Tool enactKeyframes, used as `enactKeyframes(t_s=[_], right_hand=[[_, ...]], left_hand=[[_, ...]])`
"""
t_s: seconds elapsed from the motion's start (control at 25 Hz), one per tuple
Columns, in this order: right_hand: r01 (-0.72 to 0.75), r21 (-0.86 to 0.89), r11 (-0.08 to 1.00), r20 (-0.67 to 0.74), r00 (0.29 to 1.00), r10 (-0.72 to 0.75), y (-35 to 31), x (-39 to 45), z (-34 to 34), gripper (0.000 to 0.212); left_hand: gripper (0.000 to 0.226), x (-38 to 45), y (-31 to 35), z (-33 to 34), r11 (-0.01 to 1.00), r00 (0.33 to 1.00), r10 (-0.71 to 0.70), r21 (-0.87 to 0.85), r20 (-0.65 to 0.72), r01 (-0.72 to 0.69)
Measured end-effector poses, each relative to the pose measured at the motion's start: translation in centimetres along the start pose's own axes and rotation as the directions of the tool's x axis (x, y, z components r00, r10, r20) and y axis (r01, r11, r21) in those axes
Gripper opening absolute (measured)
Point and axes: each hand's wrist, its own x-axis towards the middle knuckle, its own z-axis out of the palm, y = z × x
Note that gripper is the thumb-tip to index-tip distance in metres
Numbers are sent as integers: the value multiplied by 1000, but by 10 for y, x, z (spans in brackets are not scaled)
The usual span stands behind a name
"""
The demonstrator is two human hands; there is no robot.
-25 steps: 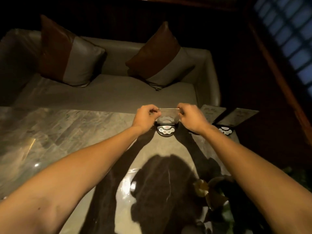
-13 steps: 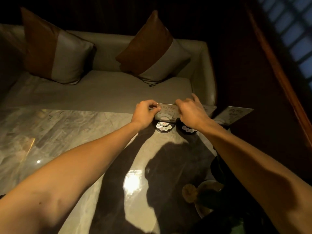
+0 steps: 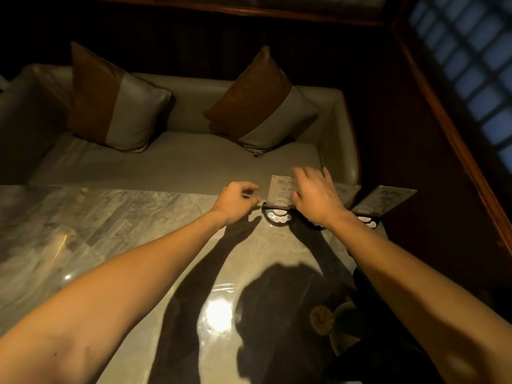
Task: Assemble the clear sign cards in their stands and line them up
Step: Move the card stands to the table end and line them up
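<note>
While the clear sign card (image 3: pixel 281 191) stands upright in its dark stand (image 3: pixel 277 216) at the far edge of the marble table (image 3: pixel 110 223), long edge running along that edge, the left hand (image 3: pixel 237 202) hangs loosely curled and empty just left of it, and the right hand (image 3: pixel 315 198), fingers spread, covers its right end.

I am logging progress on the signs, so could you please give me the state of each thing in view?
Leftmost clear acrylic sign card: upright in its black round stand.
Far-right clear sign card: seated in its stand, leaning back.
Middle sign card: mostly hidden.
Left hand: loosely curled, off the card.
Right hand: open, fingers spread, in front of the leftmost card.
</note>
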Motion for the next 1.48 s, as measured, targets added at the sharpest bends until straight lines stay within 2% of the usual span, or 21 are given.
enactKeyframes(t_s=[0.16, 0.28, 0.56, 0.84, 1.0, 1.16, 1.28, 1.48], right_hand=[[12, 144, 989, 27, 1000, -16, -72, -9, -11, 69], [-39, 305, 952, 124, 992, 1, -135, -16, -10, 78], [15, 453, 892, 303, 938, -169, -283, -52, 31, 98], [19, 620, 785, 358, 882, -305, -414, -93, 83, 108], [-5, 677, 736, 361, 874, -326, -460, -104, 115, 93], [-50, 733, 678, 340, 891, -302, -493, -113, 132, 49], [-37, 725, 688, 315, 906, -283, -504, -114, 142, 24], [-8, 668, 744, 291, 923, -251, -485, -98, 135, 18]], left_hand=[[51, -47, -18, -57, 998, 1000, -23, 53, -1, 23], [57, -90, -41, -107, 999, 999, -28, 43, -43, 29], [54, -206, -130, -207, 995, 971, -100, -45, -219, 92], [70, -301, -223, -266, 976, 906, -211, -128, -366, 175], [58, -337, -272, -278, 953, 881, -280, -219, -381, 208], [49, -350, -304, -274, 933, 893, -315, -277, -322, 230], [40, -348, -318, -265, 938, 892, -307, -264, -330, 225], [18, -321, -315, -256, 939, 888, -303, -269, -347, 215]])
